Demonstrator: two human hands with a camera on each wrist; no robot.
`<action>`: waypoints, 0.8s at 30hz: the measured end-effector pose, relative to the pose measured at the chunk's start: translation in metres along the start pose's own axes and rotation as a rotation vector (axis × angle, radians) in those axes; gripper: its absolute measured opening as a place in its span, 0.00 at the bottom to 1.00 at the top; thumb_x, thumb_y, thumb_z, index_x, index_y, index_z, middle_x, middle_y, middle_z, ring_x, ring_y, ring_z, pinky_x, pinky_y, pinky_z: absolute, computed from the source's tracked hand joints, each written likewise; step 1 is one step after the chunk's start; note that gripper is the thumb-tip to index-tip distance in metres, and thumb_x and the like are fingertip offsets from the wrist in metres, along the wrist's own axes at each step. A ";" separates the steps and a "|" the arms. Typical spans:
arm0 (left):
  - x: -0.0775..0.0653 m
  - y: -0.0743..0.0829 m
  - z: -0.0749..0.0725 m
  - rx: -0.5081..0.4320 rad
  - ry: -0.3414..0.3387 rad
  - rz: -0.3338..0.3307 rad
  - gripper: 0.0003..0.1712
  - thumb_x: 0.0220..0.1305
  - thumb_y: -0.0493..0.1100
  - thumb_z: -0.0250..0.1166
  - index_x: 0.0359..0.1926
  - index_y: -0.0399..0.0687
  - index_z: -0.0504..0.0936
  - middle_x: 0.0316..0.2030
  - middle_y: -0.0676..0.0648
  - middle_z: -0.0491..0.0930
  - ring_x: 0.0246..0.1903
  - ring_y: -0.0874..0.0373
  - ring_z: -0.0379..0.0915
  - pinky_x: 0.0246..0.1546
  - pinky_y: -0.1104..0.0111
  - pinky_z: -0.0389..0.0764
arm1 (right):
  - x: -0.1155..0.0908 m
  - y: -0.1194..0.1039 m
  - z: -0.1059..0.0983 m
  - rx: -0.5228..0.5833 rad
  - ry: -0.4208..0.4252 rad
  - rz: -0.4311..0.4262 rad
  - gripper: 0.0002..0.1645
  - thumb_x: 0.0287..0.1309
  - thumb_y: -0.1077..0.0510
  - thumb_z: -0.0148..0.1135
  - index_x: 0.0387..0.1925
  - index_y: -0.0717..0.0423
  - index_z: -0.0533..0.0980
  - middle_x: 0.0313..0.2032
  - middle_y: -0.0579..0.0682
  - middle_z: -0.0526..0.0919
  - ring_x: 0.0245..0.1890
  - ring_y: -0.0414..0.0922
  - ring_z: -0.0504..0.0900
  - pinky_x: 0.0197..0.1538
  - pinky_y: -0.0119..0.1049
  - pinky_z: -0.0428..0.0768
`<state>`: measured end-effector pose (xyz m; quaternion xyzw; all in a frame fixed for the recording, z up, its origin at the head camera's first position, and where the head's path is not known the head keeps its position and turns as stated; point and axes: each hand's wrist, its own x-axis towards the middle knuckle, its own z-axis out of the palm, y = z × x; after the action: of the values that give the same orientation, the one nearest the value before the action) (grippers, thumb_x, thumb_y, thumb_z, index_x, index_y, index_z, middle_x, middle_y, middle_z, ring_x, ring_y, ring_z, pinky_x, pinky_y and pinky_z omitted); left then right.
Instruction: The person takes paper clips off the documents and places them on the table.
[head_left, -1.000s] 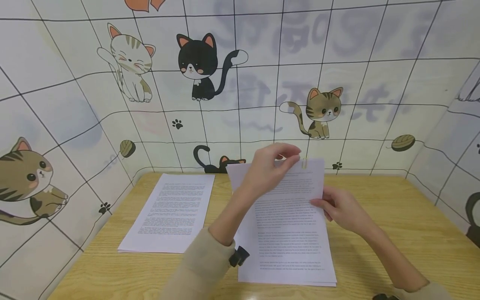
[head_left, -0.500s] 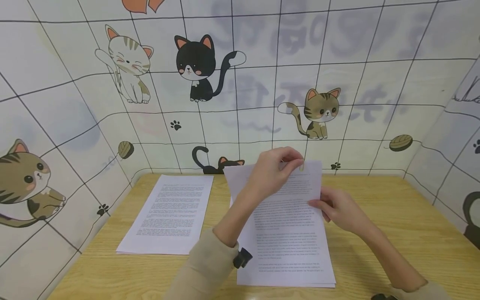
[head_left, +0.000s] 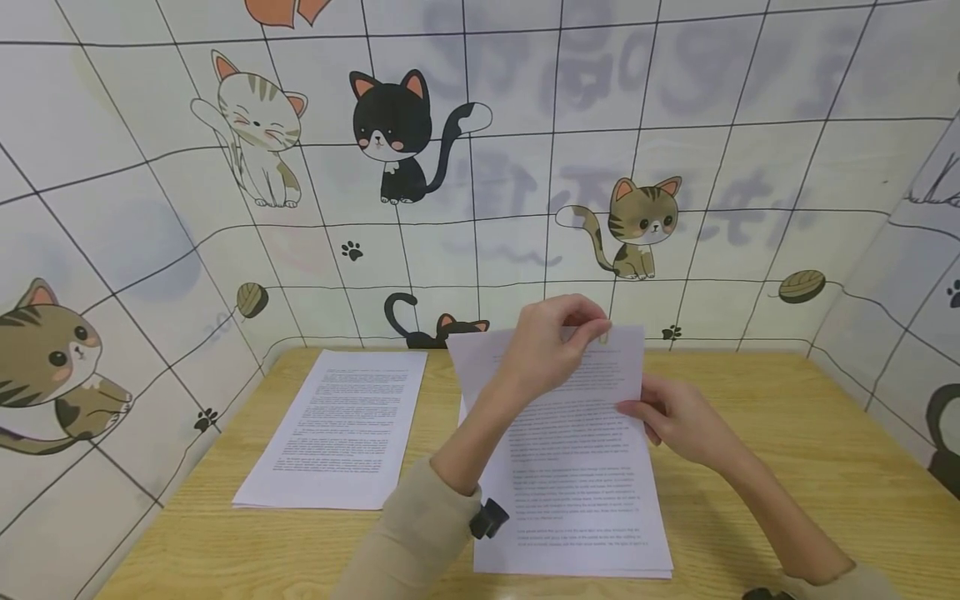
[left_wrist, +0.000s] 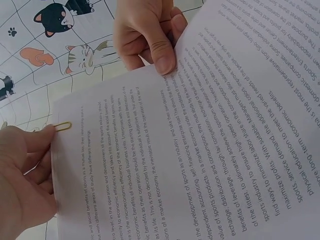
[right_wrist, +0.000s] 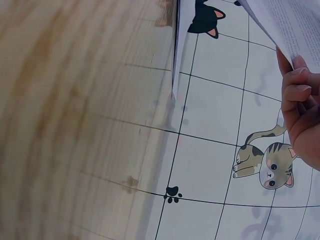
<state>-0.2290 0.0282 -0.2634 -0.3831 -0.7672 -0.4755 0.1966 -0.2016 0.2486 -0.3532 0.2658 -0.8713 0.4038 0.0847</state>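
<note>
Printed paper sheets (head_left: 570,467) stand tilted up from the table, their top edge raised. A yellow paper clip (left_wrist: 62,126) sits over that top edge near the right corner. My left hand (head_left: 543,342) pinches the clip's outer end at the paper edge, thumb toward me; its other fingers are partly hidden behind the sheets. My right hand (head_left: 678,417) grips the right edge of the sheets between thumb and fingers. In the right wrist view, the fingers of this hand (right_wrist: 302,107) curl at the back of the paper.
A second stack of printed paper (head_left: 337,433) lies flat on the left of the wooden table (head_left: 787,450). Behind the table hangs a white gridded cloth (head_left: 510,275) with cartoon cats.
My left hand has moved slightly right along the top edge, and the clip now sits further onto the paper. My right hand keeps its grip on the sheets.
</note>
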 end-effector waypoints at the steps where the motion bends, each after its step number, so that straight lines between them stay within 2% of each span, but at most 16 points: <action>1: 0.000 0.000 0.000 -0.003 0.006 0.002 0.03 0.68 0.35 0.67 0.37 0.39 0.85 0.33 0.47 0.86 0.34 0.66 0.81 0.42 0.80 0.78 | 0.000 0.000 0.000 -0.001 0.000 0.002 0.10 0.67 0.67 0.62 0.49 0.61 0.78 0.17 0.41 0.72 0.14 0.35 0.67 0.17 0.30 0.65; 11: 0.002 -0.001 0.000 -0.070 0.168 0.056 0.03 0.67 0.34 0.67 0.38 0.37 0.83 0.31 0.46 0.85 0.31 0.62 0.79 0.38 0.77 0.78 | 0.000 0.000 -0.001 -0.025 0.001 -0.008 0.08 0.66 0.67 0.63 0.46 0.60 0.79 0.17 0.42 0.72 0.14 0.34 0.68 0.16 0.30 0.66; 24: -0.006 0.001 -0.010 -0.116 0.190 0.051 0.03 0.67 0.35 0.67 0.39 0.38 0.83 0.33 0.46 0.85 0.32 0.65 0.77 0.38 0.74 0.79 | -0.002 -0.001 -0.006 -0.032 0.012 0.046 0.11 0.68 0.67 0.62 0.50 0.62 0.78 0.20 0.43 0.74 0.15 0.37 0.69 0.18 0.31 0.68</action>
<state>-0.2253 0.0175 -0.2622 -0.3666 -0.7060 -0.5483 0.2581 -0.1998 0.2528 -0.3491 0.2419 -0.8829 0.3933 0.0849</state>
